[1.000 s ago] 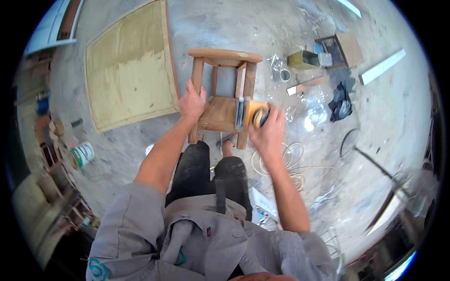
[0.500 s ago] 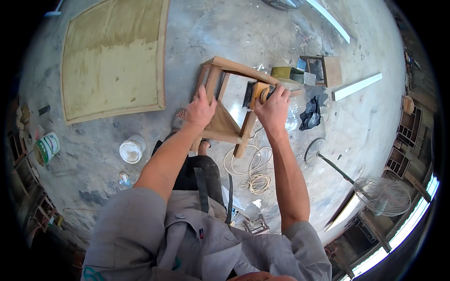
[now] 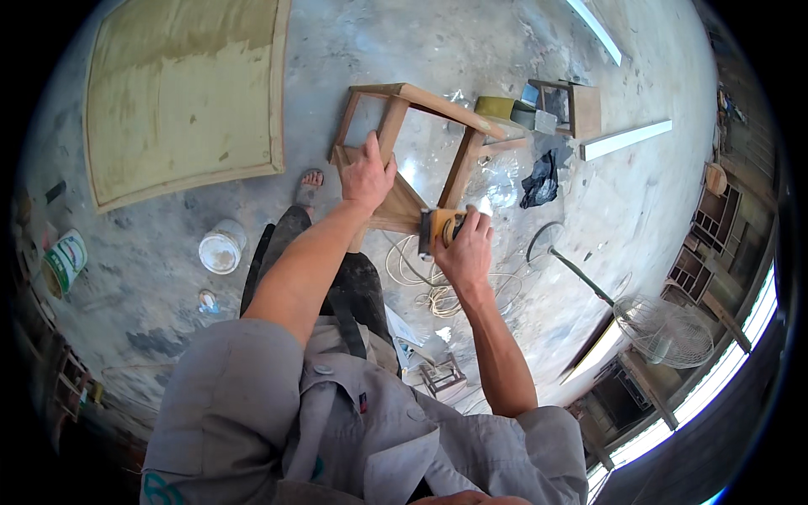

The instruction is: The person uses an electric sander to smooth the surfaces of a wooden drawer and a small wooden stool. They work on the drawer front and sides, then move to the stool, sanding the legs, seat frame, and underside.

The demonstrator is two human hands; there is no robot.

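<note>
My right hand [image 3: 465, 254] is closed round a yellow-and-black power sander [image 3: 438, 229]. The sander lies against the near right corner of a wooden stool-like frame [image 3: 461, 171], covering part of the leg there. On the frame's left side, my left hand [image 3: 369, 178] grips a wooden bar, its fingers over the top. The frame is bare brown wood, tilted on the concrete floor, with a flat triangular panel [image 3: 402, 202] between my hands.
A large framed panel [image 3: 189, 101] lies at the far left. Nearer are a white bucket [image 3: 220, 252] and my sandaled foot [image 3: 310, 183]. On the right are a small wooden stool [image 3: 584, 111], a black plastic bag [image 3: 539, 181], a pedestal fan [image 3: 663, 331] and coiled cord [image 3: 442, 299].
My right hand has brought the sander from the frame's far right part toward me, to its near right corner. My left hand keeps its grip; the frame has turned and tilted somewhat.
</note>
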